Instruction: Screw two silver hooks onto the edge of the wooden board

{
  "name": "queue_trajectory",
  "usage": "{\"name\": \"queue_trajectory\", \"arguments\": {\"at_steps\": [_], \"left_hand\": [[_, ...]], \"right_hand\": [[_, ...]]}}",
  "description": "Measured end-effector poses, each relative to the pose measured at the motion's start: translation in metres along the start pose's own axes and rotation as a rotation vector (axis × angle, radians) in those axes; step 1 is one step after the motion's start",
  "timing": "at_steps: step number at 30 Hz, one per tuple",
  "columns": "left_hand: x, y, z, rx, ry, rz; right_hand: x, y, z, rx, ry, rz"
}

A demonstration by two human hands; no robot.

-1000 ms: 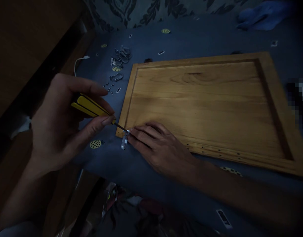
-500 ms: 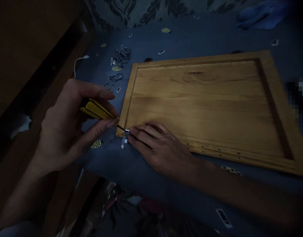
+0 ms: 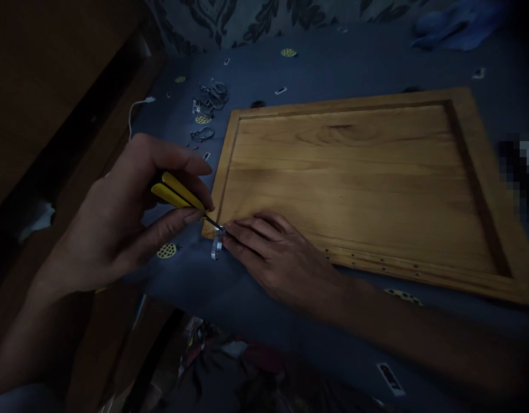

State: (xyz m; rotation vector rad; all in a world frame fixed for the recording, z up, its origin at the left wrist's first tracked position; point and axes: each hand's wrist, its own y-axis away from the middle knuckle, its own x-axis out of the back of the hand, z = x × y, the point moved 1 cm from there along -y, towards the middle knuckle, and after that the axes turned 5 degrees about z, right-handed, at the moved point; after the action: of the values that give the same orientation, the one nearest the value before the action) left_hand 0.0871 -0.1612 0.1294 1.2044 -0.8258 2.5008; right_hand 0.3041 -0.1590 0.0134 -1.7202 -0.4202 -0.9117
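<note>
My left hand is closed round the yellow handle of a screwdriver, thumb and fingertips near its shaft. The dark shaft slants down to a small silver metal bracket at the near left corner of a framed wooden panel. The bracket's curved arm sticks out past the panel's edge. My right hand lies over the panel's near edge with fingers stretched out, the fingertips at the bracket. Its thumb is hidden, and the screwdriver's tip is too small to make out.
Behind the left hand lie several metal brackets, a single one and tiny screws. A white cable runs along the left edge of the blue patterned cloth. A blue cloth bundle sits at the back right.
My left hand has shifted slightly right and the screwdriver's handle has turned a little in its fingers. The right hand, panel and bracket stay in place.
</note>
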Motion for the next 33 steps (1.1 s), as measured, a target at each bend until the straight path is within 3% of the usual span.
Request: {"name": "queue_trajectory", "arguments": {"at_steps": [5, 13, 17, 23, 29, 33], "left_hand": [[-0.001, -0.002, 0.005, 0.051, -0.059, 0.087], [-0.004, -0.002, 0.005, 0.150, -0.179, 0.110], [-0.007, -0.001, 0.009, 0.023, -0.225, 0.138], [-0.009, 0.002, 0.010, 0.108, -0.253, 0.117], [-0.008, 0.001, 0.003, 0.073, -0.195, 0.130], [0.001, 0.000, 0.002, 0.126, -0.004, 0.252]], "right_hand": [[-0.001, -0.001, 0.001, 0.002, 0.003, 0.007], [-0.001, 0.000, 0.000, -0.005, 0.002, -0.016], [-0.001, -0.001, 0.000, -0.007, 0.031, 0.000], [0.000, -0.002, 0.001, -0.002, 0.016, 0.005], [-0.001, -0.001, 0.000, -0.006, 0.027, -0.020], [-0.001, 0.000, 0.000, -0.007, -0.014, -0.029]]}}
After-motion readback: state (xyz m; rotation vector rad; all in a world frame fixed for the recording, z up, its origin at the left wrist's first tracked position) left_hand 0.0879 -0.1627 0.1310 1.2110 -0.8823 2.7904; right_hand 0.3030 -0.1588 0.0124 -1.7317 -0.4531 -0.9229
